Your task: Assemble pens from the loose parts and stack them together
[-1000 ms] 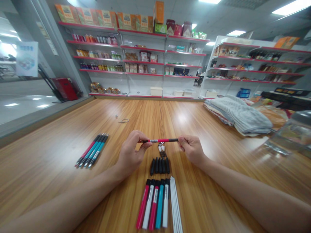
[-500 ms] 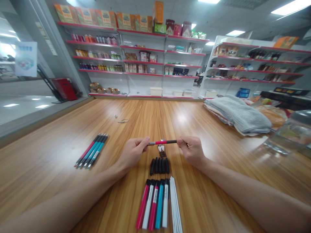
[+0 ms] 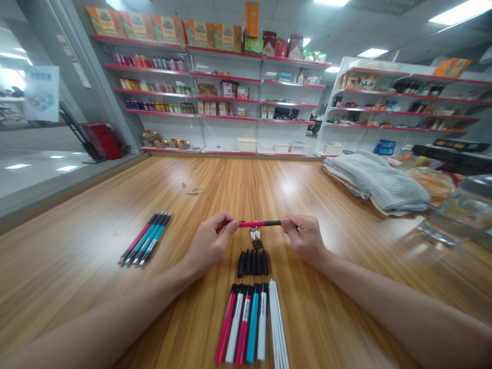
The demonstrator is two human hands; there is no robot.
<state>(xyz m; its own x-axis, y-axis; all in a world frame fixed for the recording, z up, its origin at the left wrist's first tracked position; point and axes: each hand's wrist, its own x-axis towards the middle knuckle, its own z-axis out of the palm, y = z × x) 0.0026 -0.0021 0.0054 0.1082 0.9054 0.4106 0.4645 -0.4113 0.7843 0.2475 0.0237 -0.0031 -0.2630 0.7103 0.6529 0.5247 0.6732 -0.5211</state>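
A red-and-black pen (image 3: 253, 224) is held level above the table between my two hands. My left hand (image 3: 216, 237) pinches its red end, and my right hand (image 3: 303, 234) is closed on its black end. Below the pen lie small white-and-dark parts (image 3: 256, 239), partly lined up. Nearer to me is a row of short black grips (image 3: 252, 262). Closer still, several red, white and blue pen barrels (image 3: 242, 324) lie side by side, with thin white refills (image 3: 278, 325) to their right. To the left rest several pens (image 3: 145, 239) in red and blue with black.
Folded striped cloths (image 3: 378, 179) and a clear jar (image 3: 459, 210) stand on the right of the wooden table (image 3: 326, 318). A small loop (image 3: 196, 191) and a tiny metal piece (image 3: 183, 184) lie farther off. Stocked shelves (image 3: 228, 97) rise behind.
The pen has turned in my fingers: its printed label no longer shows, and a dark clip edge shows by my left hand. My left fingers have shifted slightly.
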